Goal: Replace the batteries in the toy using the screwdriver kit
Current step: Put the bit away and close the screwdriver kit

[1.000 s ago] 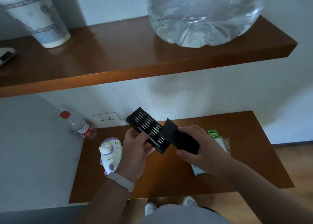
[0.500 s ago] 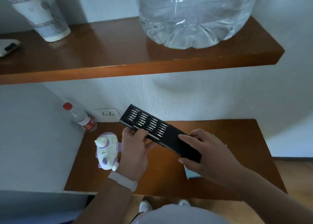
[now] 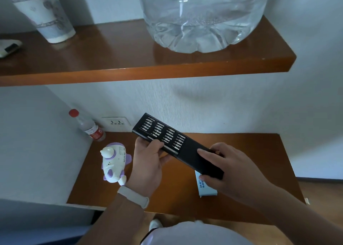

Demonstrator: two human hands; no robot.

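Note:
A black screwdriver kit is held in the air above the lower wooden shelf (image 3: 250, 152). Its inner tray (image 3: 159, 133), lined with several small metal bits, sticks out up and to the left of the black outer sleeve (image 3: 202, 161). My left hand (image 3: 148, 161) grips the tray's near edge, thumb on top. My right hand (image 3: 228, 167) wraps around the sleeve's lower right end. A white and purple toy (image 3: 114, 164) lies on the shelf just left of my left hand, apart from it.
A small white box with blue print (image 3: 206, 187) lies under my right hand. A red-capped bottle (image 3: 89, 128) and a wall socket (image 3: 117, 123) stand at the shelf's back left. Above, an upper shelf (image 3: 148, 72) carries a large water jug (image 3: 202, 20) and a vase (image 3: 42, 13).
The tray and sleeve, first at an angle to each other, now line up, with part of the tray inside the sleeve. The view has shifted slightly.

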